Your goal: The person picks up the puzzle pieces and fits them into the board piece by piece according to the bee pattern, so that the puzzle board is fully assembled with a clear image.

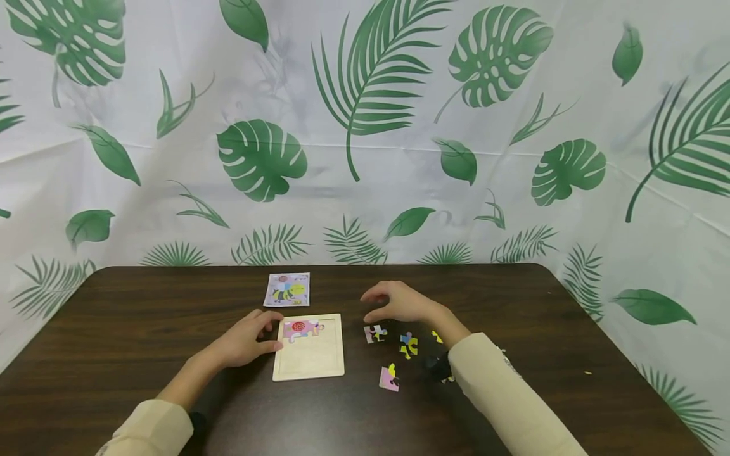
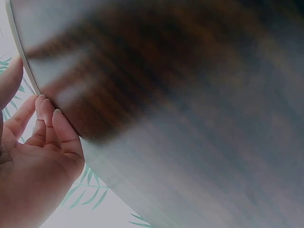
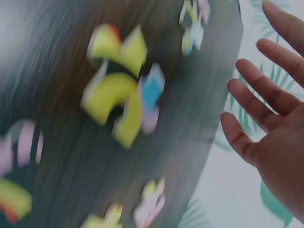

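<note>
The square pale-wood puzzle tray [image 1: 310,361], pink printed pieces [image 1: 300,328] in its upper left, lies on the dark wood-grain worktop [image 1: 593,411]. The left hand [image 1: 244,341] rests at its left rim, thumb and forefinger parted. The right hand [image 1: 402,304] hovers, fingers and thumb apart, near loose multicoloured puzzle pieces [image 1: 408,347]. Beyond the tray lies a bee-printed card [image 1: 282,294].

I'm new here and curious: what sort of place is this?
Probably an indoor tabletop activity spot: a dark, wood-look table, a leaf-print sheet behind it, and a small puzzle board on top.
</note>
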Demonstrator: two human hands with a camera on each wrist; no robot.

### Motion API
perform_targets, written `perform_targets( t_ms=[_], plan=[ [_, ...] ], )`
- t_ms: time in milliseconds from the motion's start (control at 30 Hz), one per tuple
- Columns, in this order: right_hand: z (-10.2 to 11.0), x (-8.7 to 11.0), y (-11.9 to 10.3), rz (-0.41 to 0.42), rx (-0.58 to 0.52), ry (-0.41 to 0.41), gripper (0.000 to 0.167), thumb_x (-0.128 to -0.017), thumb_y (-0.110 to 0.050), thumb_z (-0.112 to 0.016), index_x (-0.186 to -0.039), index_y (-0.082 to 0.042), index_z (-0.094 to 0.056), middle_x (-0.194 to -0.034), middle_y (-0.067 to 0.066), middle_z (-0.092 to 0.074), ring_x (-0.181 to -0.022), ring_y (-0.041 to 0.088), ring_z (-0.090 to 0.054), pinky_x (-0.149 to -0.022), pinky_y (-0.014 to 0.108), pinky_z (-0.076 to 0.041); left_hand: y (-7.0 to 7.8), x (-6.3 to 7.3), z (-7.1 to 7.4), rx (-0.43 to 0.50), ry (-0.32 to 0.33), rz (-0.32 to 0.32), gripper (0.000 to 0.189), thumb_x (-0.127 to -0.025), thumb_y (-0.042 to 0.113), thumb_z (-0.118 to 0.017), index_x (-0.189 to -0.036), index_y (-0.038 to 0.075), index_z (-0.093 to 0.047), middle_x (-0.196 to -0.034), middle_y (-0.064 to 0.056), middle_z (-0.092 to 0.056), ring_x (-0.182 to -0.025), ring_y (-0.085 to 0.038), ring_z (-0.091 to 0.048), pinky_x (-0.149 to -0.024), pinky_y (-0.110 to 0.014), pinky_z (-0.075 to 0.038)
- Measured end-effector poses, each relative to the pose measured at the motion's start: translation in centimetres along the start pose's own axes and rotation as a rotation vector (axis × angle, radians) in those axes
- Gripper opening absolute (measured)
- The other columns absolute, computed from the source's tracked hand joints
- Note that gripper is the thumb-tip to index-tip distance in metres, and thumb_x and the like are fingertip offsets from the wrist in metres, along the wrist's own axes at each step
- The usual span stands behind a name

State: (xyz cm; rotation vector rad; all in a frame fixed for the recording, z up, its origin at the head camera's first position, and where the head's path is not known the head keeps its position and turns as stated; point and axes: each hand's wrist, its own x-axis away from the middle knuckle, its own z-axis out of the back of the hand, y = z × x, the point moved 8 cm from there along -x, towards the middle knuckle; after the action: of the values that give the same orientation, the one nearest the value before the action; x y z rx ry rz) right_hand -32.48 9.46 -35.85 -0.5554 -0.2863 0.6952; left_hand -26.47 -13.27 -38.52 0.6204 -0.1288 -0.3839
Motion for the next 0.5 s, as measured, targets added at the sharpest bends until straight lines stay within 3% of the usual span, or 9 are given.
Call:
perform_targets(
  t_ms=[267,500],
  plan=[
    [2.9,2.8,4.0,-0.127,0.024,0.051,0.039,-0.080,-0.026,-0.071,-0.111,-0.004,-0.063,-0.109,0.006,-0.060,-0.103,0.027,-0.052,-0.088,0.041,-0.041,-0.1,0.0,0.1,0.000,0.004,-0.004,0.043,-0.081,0.017,-0.070,-0.116,0.001,-0.052,-0.090,-0.007,-0.047,-0.079,-0.021,-0.047,-0.071,-0.039,-0.040],
    [4.4,5.1,6.8,-0.177,0.058,0.091,0.033,-0.080,-0.021,-0.071,-0.102,0.002,-0.064,-0.096,0.008,-0.061,-0.083,0.019,-0.053,-0.073,0.035,-0.045,-0.2,0.0,0.0,0.002,0.002,0.000,0.044,-0.080,0.018,-0.070,-0.117,0.002,-0.052,-0.090,-0.006,-0.047,-0.080,-0.022,-0.048,-0.071,-0.039,-0.041]
  ],
)
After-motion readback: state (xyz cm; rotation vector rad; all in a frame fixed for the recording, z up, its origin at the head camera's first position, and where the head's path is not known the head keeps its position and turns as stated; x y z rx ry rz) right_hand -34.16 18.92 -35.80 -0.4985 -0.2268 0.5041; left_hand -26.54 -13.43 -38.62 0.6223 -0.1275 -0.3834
